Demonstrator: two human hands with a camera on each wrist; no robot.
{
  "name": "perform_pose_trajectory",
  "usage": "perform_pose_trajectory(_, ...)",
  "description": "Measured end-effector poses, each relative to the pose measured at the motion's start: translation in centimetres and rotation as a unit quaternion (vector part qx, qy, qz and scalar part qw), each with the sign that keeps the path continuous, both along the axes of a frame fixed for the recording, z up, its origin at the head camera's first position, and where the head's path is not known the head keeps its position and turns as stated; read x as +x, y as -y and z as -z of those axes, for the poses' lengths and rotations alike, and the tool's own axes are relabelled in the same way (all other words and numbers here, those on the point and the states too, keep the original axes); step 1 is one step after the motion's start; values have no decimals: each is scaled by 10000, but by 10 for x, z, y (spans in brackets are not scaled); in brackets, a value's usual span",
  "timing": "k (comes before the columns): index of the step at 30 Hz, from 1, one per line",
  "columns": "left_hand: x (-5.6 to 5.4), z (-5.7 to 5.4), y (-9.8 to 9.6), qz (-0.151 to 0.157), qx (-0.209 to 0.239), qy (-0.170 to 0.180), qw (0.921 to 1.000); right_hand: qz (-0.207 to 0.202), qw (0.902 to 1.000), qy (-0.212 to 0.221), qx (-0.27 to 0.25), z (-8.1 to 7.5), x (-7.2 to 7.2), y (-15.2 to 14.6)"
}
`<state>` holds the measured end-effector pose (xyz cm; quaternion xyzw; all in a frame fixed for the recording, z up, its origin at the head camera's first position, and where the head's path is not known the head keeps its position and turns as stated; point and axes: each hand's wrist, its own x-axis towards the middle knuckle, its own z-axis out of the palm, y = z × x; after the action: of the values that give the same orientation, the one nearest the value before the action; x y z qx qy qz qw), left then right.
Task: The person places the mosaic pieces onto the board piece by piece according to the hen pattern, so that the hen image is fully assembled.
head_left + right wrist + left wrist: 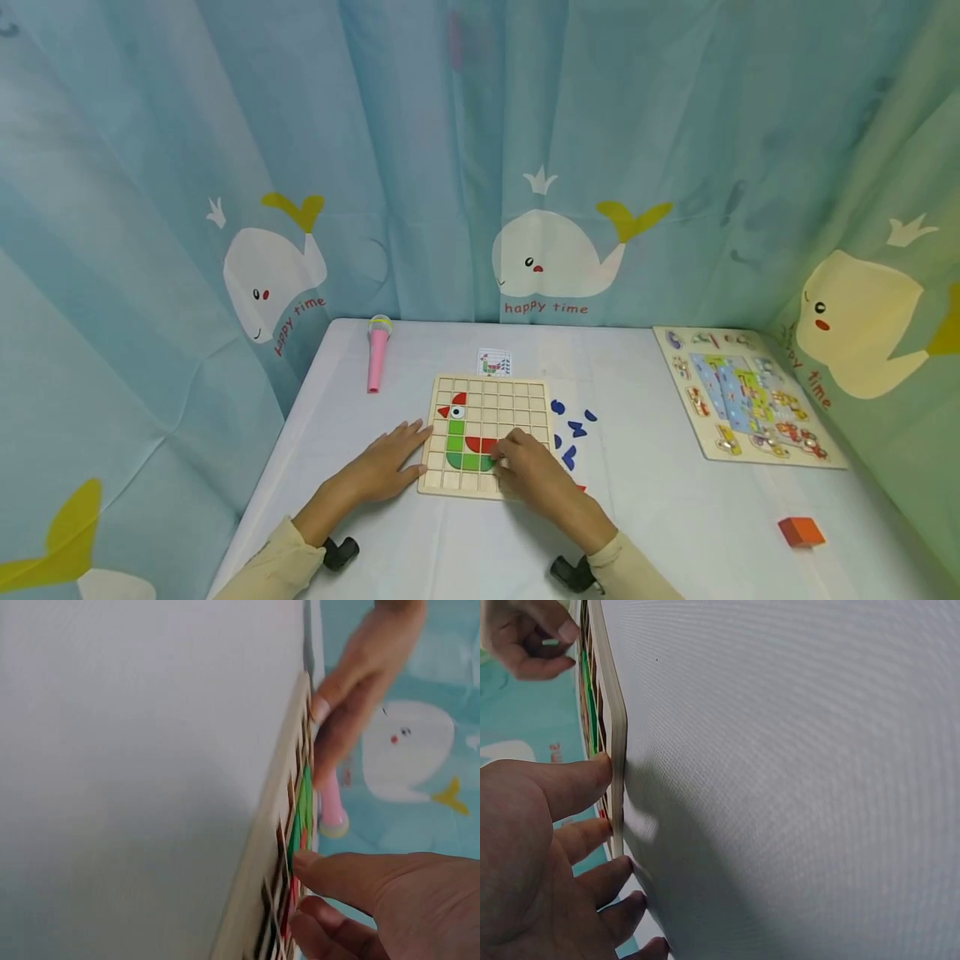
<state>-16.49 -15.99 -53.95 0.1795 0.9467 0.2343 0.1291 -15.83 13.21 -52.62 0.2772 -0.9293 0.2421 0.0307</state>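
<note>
With fingers of the right hand (531, 471) curled at the green piece (486, 463) in the wooden board (527, 413) on the desk (637, 517), unclear whether gripping, and left hand (386, 465) spread against the board's left edge, expect light, stiff, perhaps slippery handling, best pinching by the sides.

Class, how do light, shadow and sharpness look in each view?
Head: soft light, the board's grid readable, the card too small for fine detail; left wrist: a broad, soft-edged shadow on the white cloth beside the left hand; right wrist: dim, greyish cloth, the whale print slightly soft.
</note>
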Motion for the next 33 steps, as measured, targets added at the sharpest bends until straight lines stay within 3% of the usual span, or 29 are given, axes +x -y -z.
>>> perform_pose_trajectory(3, 0, -1, -1, -4, 3, 11, 10000, 144, 9997, 193, -93, -5, 3, -18)
perform_pose_trajectory(7, 0, -2, -2, 0, -39, 54, 10000, 561, 9953, 785, -56, -13, 5, -47)
perform_pose_trajectory(12, 0, -1, -2, -40, -83, 105, 9999, 1260, 9778, 1668, 146, -20, 7, -84)
perform_pose_trajectory(16, -1, 0, -2, -64, -98, 102, 9999, 1374, 9700, 2005, 36, -19, 8, -104)
perform_pose_trajectory(20, -1, 0, -1, -58, -104, 85, 9999, 1294, 9700, 2059, -90, -11, 9, -112)
perform_pose_trajectory(25, 0, 0, 0, -58, -101, 54, 9999, 1288, 9750, 1797, -238, -5, 9, -110)
perform_pose_trajectory(30, 0, -1, -1, -20, -76, 33, 10000, 1394, 9728, 1825, -294, -3, 12, -103)
perform_pose_trajectory(33, 0, -1, -1, -16, -95, 19, 10000, 1236, 9786, 1626, -254, -1, 14, -100)
